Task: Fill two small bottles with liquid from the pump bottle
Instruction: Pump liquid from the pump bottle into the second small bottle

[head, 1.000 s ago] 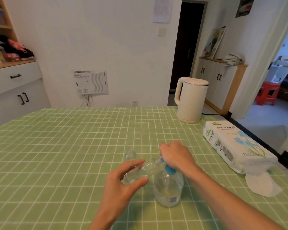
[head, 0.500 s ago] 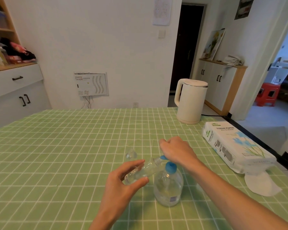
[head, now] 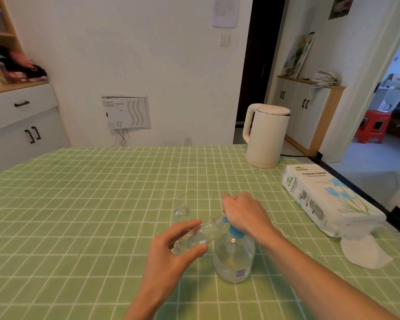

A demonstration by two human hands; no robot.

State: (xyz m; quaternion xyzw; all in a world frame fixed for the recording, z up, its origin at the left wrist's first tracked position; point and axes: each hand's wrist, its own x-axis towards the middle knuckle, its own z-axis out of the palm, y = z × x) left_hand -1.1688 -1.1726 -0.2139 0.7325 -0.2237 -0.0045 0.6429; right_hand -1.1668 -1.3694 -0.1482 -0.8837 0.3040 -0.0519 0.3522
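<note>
Standing upright on the near middle of the green-checked table (head: 79, 204), the pump bottle (head: 233, 259) is clear, with liquid in it and a blue collar at its neck. The right hand (head: 244, 213) sits on top of the pump head with its fingers curled down over it, so the head is mostly hidden. Only a blue bit of nozzle shows, pointing left. The left hand (head: 169, 257) grips a small bottle (head: 194, 236) between thumb and fingers, just left of the pump bottle. It is held off the table and tilted, with its mouth pointing up and right at the nozzle. Mouth and nozzle look to be touching, but I cannot tell whether the nozzle is inside. How much liquid the small bottle holds is unclear. Just beyond the left hand a small clear thing (head: 181, 210) lies on the table, too blurred to tell whether it is a cap or a second bottle. At the far right of the table stands a white kettle (head: 266, 137). Nearer, along the right edge, lies a tissue pack (head: 328, 199), with a white tissue (head: 365, 250) spilling from its near end onto the table.
</note>
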